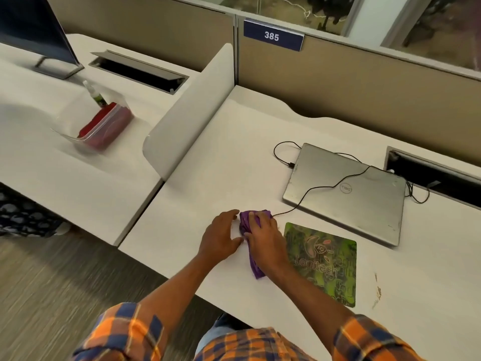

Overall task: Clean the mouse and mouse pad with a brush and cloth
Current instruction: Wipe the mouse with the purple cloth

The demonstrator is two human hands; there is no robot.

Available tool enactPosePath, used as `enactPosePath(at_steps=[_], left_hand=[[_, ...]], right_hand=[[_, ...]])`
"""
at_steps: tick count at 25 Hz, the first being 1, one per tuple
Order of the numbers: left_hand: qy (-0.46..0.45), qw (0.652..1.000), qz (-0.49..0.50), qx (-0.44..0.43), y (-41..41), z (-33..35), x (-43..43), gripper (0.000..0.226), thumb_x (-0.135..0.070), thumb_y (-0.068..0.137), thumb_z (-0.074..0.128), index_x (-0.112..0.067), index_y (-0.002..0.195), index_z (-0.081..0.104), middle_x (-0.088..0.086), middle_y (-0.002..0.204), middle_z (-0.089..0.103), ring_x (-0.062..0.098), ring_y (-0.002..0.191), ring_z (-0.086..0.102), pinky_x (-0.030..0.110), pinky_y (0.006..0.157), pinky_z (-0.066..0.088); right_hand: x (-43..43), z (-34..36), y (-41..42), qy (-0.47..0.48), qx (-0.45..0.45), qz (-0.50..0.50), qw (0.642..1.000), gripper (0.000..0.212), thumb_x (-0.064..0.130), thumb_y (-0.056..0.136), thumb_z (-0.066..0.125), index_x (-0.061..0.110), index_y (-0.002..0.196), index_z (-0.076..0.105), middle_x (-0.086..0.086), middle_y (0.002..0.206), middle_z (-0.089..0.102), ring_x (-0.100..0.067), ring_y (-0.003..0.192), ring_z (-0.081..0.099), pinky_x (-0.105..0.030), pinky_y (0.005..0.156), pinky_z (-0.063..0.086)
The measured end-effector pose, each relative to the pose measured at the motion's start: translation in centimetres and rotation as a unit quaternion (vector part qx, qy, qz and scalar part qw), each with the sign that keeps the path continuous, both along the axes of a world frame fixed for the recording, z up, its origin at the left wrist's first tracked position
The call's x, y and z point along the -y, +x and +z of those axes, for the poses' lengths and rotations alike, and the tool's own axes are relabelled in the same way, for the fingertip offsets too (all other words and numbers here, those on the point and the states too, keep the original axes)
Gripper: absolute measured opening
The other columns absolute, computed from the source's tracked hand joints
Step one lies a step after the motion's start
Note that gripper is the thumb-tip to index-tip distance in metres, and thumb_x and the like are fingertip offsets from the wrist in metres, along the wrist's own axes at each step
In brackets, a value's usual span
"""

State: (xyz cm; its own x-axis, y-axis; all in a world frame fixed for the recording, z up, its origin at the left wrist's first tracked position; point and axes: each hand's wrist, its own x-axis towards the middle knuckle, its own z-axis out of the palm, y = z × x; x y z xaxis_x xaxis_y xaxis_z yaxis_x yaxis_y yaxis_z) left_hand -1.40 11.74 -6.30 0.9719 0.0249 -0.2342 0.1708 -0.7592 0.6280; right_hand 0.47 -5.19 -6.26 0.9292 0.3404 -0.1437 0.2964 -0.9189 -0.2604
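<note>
While my right hand [263, 238] curls its fingers over the crumpled purple cloth [250, 221], the mouse stays hidden beneath it, I judge, just left of the green printed mouse pad [325, 261] on the white surface [208, 178]. My left hand [221, 235] spreads its fingers beside it, holding nothing. I should brace the mouse there and rub its seams firmly.

Soft even daylight; blurred, warped edges

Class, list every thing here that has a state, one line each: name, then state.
right hand: grips purple cloth.
left hand: open, beside the cloth.
purple cloth: bunched.
mouse pad: flat, uncovered.
laptop: lid closed.
monitor: screen dark.
desk hatch: lid open.
</note>
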Motion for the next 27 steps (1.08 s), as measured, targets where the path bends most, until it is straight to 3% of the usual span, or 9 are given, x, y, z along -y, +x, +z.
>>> enactPosePath(at_steps=[3, 7, 14, 18, 22, 24, 27], left_hand=[[-0.002, 1.0, -0.028, -0.005, 0.8, -0.3, -0.3, 0.084, -0.033, 0.083, 0.086, -0.025, 0.156, 0.046, -0.004, 0.146, 0.06, 0.021, 0.129, 0.057, 0.039, 0.109, 0.05], [-0.008, 0.999, -0.052, -0.001, 1.5, -1.1, -0.4, 0.084, -0.031, 0.083, 0.087, -0.025, 0.157, 0.047, -0.003, 0.144, 0.062, 0.021, 0.127, 0.057, 0.039, 0.11, 0.049], [-0.043, 0.998, -0.041, 0.018, 1.9, -1.4, -0.5, 0.072, -0.027, 0.09, 0.081, -0.023, 0.155, 0.05, 0.0, 0.137, 0.067, 0.02, 0.123, 0.061, 0.038, 0.109, 0.051], [-0.039, 0.998, -0.043, 0.022, 1.5, -1.8, -0.7, 0.07, -0.026, 0.093, 0.077, -0.025, 0.156, 0.049, -0.001, 0.139, 0.066, 0.019, 0.125, 0.06, 0.04, 0.11, 0.05], [-0.051, 0.997, -0.037, 0.035, 1.2, -2.2, -0.7, 0.079, -0.021, 0.086, 0.08, -0.026, 0.158, 0.046, -0.001, 0.135, 0.067, 0.021, 0.123, 0.06, 0.043, 0.108, 0.051], [-0.059, 0.997, -0.028, 0.034, 1.2, -2.3, -0.6, 0.087, -0.029, 0.083, 0.085, -0.027, 0.16, 0.043, -0.002, 0.132, 0.067, 0.019, 0.12, 0.06, 0.039, 0.105, 0.052], [-0.054, 0.998, -0.022, 0.039, 1.1, -2.4, -0.3, 0.098, -0.053, 0.073, 0.093, -0.025, 0.156, 0.048, -0.005, 0.132, 0.065, 0.016, 0.118, 0.059, 0.035, 0.102, 0.051]], right_hand=[[0.0, -0.2, 0.1, -0.035, 0.015, 0.015, 0.999, 0.079, 0.026, 0.09, 0.081, 0.012, 0.158, 0.043, -0.01, 0.151, 0.052, -0.031, 0.128, 0.056, -0.037, 0.083, 0.063], [0.0, -0.6, 0.0, -0.053, 0.084, 0.046, 0.994, 0.077, 0.015, 0.074, 0.094, 0.002, 0.143, 0.063, -0.015, 0.13, 0.069, -0.034, 0.108, 0.07, -0.036, 0.065, 0.065], [-0.3, -1.8, -1.0, -0.056, 0.149, 0.135, 0.978, 0.068, 0.002, 0.068, 0.095, -0.005, 0.132, 0.07, -0.021, 0.126, 0.072, -0.035, 0.101, 0.073, -0.035, 0.067, 0.067], [-0.1, -1.9, -0.9, 0.074, 0.14, 0.099, 0.982, 0.056, 0.004, 0.078, 0.087, 0.004, 0.132, 0.071, -0.013, 0.125, 0.073, -0.03, 0.1, 0.071, -0.036, 0.074, 0.066], [0.5, -0.7, -0.5, 0.297, 0.004, -0.027, 0.955, 0.043, 0.01, 0.089, 0.08, 0.019, 0.131, 0.076, 0.004, 0.125, 0.073, -0.014, 0.112, 0.066, -0.024, 0.096, 0.056], [1.2, 0.1, 0.0, 0.381, -0.052, -0.08, 0.92, 0.038, 0.014, 0.088, 0.082, 0.03, 0.122, 0.078, 0.019, 0.116, 0.075, -0.003, 0.107, 0.068, -0.018, 0.091, 0.055], [3.4, 1.2, 0.9, 0.392, -0.071, -0.145, 0.906, 0.035, 0.024, 0.088, 0.083, 0.041, 0.118, 0.075, 0.028, 0.113, 0.07, 0.001, 0.106, 0.067, -0.01, 0.084, 0.051]])
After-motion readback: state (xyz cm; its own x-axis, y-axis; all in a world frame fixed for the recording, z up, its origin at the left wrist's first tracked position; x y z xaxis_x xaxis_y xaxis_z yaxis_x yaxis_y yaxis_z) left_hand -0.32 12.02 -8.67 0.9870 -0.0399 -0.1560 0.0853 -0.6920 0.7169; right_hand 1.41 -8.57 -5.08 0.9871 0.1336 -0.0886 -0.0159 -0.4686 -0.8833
